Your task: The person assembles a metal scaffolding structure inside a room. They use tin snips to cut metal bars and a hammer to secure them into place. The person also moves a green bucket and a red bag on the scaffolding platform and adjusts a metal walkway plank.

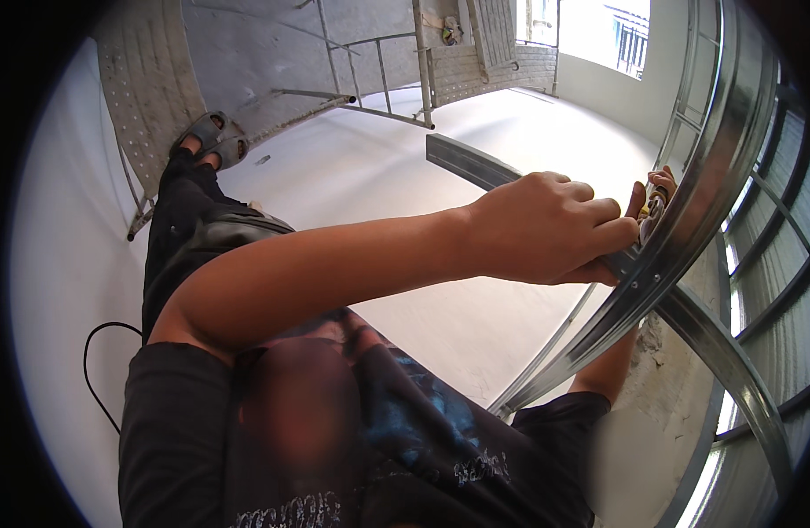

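Note:
My left hand (550, 231) reaches across from the left, its fingers closed round a grey metal channel (471, 162). That channel meets a wide, shiny metal stud (686, 220), bent by the lens, right beside my fingertips. Two small screw-like dots show on the stud near the joint. Behind the stud, my right hand (662, 180) is partly hidden, with its fingers curled. It holds a small metallic tool (653, 216) with a hint of yellow, close to my left fingertips; its kind cannot be made out. My right forearm (609, 365) passes behind the stud.
A metal frame with ribbed panels (788, 264) stands at the right. Scaffold planks (141, 79) and tube frames (383, 110) lie at the far side. My sandalled feet (213, 136) rest by a plank. A black cable (90, 352) loops at the left. A bright window (603, 35) is beyond.

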Demonstrator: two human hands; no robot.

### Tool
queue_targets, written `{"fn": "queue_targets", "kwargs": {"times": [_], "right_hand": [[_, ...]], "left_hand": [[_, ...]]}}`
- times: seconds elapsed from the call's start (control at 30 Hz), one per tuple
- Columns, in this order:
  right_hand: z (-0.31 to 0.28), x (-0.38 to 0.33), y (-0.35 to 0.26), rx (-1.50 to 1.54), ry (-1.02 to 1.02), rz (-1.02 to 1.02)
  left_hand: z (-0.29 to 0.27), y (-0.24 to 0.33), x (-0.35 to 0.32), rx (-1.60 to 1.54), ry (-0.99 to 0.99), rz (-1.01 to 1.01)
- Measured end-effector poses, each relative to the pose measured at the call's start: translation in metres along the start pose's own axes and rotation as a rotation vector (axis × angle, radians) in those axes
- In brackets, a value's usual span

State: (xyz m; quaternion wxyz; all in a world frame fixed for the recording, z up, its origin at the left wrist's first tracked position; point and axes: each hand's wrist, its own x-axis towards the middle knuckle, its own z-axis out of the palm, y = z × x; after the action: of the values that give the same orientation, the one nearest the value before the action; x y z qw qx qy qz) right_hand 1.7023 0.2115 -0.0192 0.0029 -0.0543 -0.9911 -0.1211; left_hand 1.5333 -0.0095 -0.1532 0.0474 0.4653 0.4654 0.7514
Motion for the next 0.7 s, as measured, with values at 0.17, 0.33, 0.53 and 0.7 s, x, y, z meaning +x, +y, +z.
{"fn": "queue_targets", "kwargs": {"times": [0.17,0.33,0.53,0.7], "right_hand": [[-0.004,-0.004,0.000,0.001,0.004,0.014],[-0.004,-0.008,0.003,0.000,-0.017,0.018],[-0.007,-0.008,0.004,0.011,-0.028,0.049],[-0.014,0.007,0.010,0.002,-0.003,0.136]], "left_hand": [[0.002,0.000,-0.001,0.013,0.006,0.015],[0.002,-0.001,0.001,-0.007,0.023,0.010],[0.000,-0.001,0.001,-0.010,0.004,0.005],[-0.004,0.000,0.000,-0.019,-0.052,-0.004]]}}
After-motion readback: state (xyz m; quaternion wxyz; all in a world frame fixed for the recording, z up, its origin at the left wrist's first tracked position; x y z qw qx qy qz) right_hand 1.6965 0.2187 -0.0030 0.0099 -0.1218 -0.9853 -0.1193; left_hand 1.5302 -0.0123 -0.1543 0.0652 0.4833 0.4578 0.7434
